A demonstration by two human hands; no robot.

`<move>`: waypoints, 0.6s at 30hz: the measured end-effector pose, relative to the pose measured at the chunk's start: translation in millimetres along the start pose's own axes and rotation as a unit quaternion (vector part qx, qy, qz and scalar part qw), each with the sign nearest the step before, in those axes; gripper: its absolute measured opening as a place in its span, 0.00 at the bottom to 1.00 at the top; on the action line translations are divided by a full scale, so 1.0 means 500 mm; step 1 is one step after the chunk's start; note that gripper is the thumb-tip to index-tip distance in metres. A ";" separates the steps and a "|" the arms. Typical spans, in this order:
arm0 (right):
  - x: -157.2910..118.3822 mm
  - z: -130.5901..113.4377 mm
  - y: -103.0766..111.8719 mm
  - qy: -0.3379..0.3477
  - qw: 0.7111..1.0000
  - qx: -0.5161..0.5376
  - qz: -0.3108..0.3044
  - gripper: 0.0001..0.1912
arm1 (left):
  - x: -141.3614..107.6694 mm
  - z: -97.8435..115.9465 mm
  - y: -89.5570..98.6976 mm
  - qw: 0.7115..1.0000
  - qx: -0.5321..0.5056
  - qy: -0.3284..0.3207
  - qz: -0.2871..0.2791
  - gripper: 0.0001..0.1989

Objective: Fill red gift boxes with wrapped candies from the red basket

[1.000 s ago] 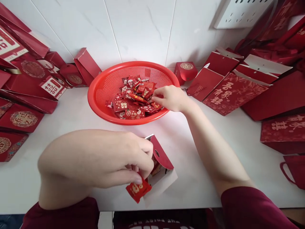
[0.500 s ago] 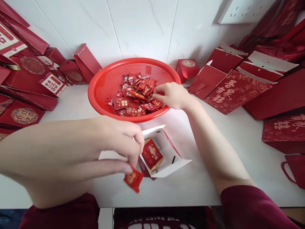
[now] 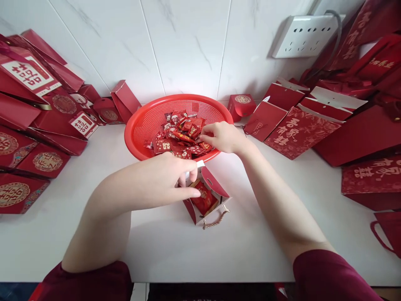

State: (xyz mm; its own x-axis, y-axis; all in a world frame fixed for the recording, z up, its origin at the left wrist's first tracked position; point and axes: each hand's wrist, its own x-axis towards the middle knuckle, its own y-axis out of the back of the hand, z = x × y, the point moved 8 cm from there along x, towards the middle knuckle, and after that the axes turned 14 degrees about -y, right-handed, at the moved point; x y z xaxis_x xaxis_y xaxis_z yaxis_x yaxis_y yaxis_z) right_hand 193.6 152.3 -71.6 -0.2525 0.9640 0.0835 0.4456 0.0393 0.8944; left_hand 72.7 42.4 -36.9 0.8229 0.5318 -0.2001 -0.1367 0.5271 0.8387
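Note:
My left hand (image 3: 169, 182) hangs over a small gift box (image 3: 217, 184), thumb stretched out and fingers apart, with nothing visible between them. The box stands open, red outside and white inside, with a twisted rope handle (image 3: 216, 219) on its near side. Red and gold packets (image 3: 205, 198) lie inside it; my fingers cover its left part. My right hand (image 3: 224, 137) reaches over the right rim of a red plastic basket (image 3: 133, 136). Its fingers are pinched together against the wrapped candies (image 3: 180, 136) there; what they grip is hidden.
Red gift boxes (image 3: 46, 161) are stacked at the left. Tall red paper bags (image 3: 302, 131) line the right, and a small red box (image 3: 241, 106) stands behind the basket. A white power strip (image 3: 308, 37) is on the tiled wall.
The small red candy packet is no longer between my left thumb and finger, and that hand is now over the gift box. The box's rope handle now shows. My right hand stays at the candies.

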 end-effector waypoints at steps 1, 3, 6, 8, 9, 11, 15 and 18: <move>-0.003 -0.004 0.006 0.006 1.000 -0.005 0.009 0.11 | -0.004 0.004 -0.001 1.000 -0.013 -0.005 -0.018 0.07; -0.018 -0.018 0.031 0.018 0.999 -0.017 0.044 0.10 | -0.011 0.015 -0.002 0.999 -0.022 -0.023 -0.041 0.06; -0.060 -0.048 0.082 0.030 0.998 0.004 0.057 0.11 | -0.017 0.018 0.008 0.999 0.004 -0.028 -0.027 0.05; -0.097 -0.070 0.107 0.035 0.999 0.036 0.012 0.14 | -0.016 0.013 0.012 1.000 0.016 -0.016 -0.012 0.08; -0.115 -0.081 0.114 0.037 0.998 0.044 -0.014 0.15 | -0.015 0.011 0.012 1.000 0.020 -0.011 -0.009 0.09; -0.147 -0.100 0.117 0.044 0.996 0.039 -0.061 0.15 | -0.012 0.007 0.008 1.000 0.027 -0.002 -0.011 0.12; -0.179 -0.124 0.074 0.066 0.988 -0.024 -0.136 0.18 | -0.014 -0.004 -0.002 0.999 0.021 0.043 -0.025 0.12; -0.189 -0.135 0.048 0.096 0.981 -0.075 -0.151 0.19 | -0.019 -0.004 0.003 0.998 0.012 0.063 -0.008 0.10</move>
State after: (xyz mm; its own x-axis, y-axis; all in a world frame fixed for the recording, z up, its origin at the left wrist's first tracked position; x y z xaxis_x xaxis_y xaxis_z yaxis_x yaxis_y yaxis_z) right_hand 170.4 44.5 -28.5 -0.5167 0.8468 -0.1264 0.1980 0.2618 0.9446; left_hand 63.3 39.5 -34.6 0.7483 0.6041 -0.2741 -0.1107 0.5211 0.8463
